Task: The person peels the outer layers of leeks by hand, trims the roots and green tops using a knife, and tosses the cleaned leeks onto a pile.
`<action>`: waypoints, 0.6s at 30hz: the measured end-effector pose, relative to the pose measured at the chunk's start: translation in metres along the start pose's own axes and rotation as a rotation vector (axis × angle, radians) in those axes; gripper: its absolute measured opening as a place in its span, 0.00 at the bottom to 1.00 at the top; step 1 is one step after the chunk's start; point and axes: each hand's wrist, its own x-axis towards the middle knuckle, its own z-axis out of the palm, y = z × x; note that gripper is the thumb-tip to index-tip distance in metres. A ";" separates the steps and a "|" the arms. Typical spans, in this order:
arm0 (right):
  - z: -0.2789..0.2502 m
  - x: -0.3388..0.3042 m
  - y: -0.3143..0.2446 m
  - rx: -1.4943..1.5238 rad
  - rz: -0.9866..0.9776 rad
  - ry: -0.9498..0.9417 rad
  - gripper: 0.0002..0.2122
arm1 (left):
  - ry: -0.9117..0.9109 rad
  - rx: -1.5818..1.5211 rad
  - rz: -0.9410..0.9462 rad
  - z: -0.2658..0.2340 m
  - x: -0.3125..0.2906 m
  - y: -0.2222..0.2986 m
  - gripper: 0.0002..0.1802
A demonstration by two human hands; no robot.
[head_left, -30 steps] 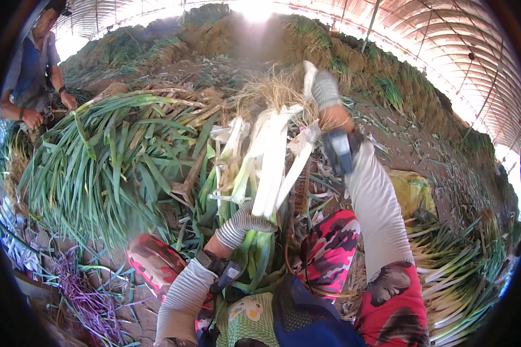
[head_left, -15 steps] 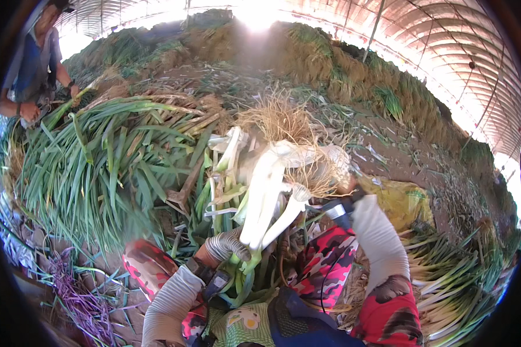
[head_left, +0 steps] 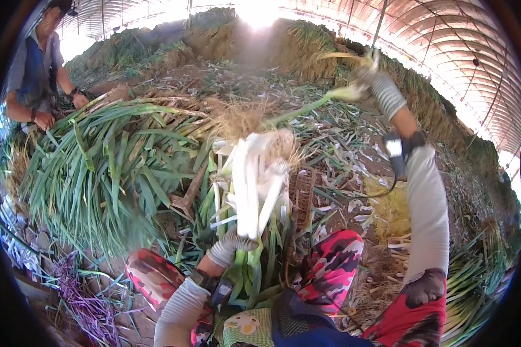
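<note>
My left hand (head_left: 230,248), in a ribbed grey glove, is wrapped round the lower part of a few big green onions (head_left: 250,182). Their thick white stalks stand up above the fist, root ends on top, and the green leaves hang below it. Raised far out to the upper right, my right hand (head_left: 369,82) is gloved too and smeared by motion. From it a peeled green onion leaf (head_left: 321,106) trails down to the left, pale at the end in the fingers. Both wrists carry dark straps with small devices.
A large heap of unpeeled green onions (head_left: 104,162) lies to the left, with a co-worker (head_left: 37,87) behind it. Purple ties (head_left: 87,298) lie at lower left. A yellow sack (head_left: 392,214) and cleaned green onions (head_left: 466,292) are at right. Peelings (head_left: 341,150) litter the ground.
My right hand has swung from the root ends up and away to the right, with a leaf trailing from it. The onions in my left hand have shifted slightly left and upright.
</note>
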 end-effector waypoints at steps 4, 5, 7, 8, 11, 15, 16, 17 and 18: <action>0.083 -0.082 -0.023 -0.190 -0.088 -0.586 0.13 | -0.043 0.050 -0.017 -0.009 0.031 -0.024 0.29; 0.094 -0.083 -0.020 -0.382 -0.114 -0.706 0.22 | -0.018 0.059 -0.035 0.001 0.028 -0.017 0.30; 0.108 -0.084 -0.021 -0.580 -0.138 -0.819 0.31 | -0.035 0.104 -0.068 0.006 0.027 -0.013 0.31; 0.113 -0.083 -0.023 -0.781 -0.174 -0.812 0.31 | -0.031 0.103 -0.071 0.005 0.027 -0.015 0.31; 0.115 -0.052 0.017 -0.936 -0.134 -0.641 0.25 | 0.083 0.152 -0.019 0.006 0.033 -0.013 0.28; 0.015 0.005 0.013 -0.115 0.072 0.269 0.23 | 0.190 -0.080 0.022 0.023 0.021 -0.017 0.27; -0.056 0.022 0.037 -0.848 -0.230 0.341 0.24 | 0.141 -0.304 -0.015 0.029 0.020 -0.023 0.29; -0.073 0.023 0.041 -0.868 -0.134 0.284 0.23 | 0.082 -0.449 -0.073 0.010 0.026 -0.040 0.33; -0.071 0.021 0.047 -0.875 -0.038 0.212 0.23 | 0.106 -0.460 -0.065 0.004 0.026 -0.045 0.33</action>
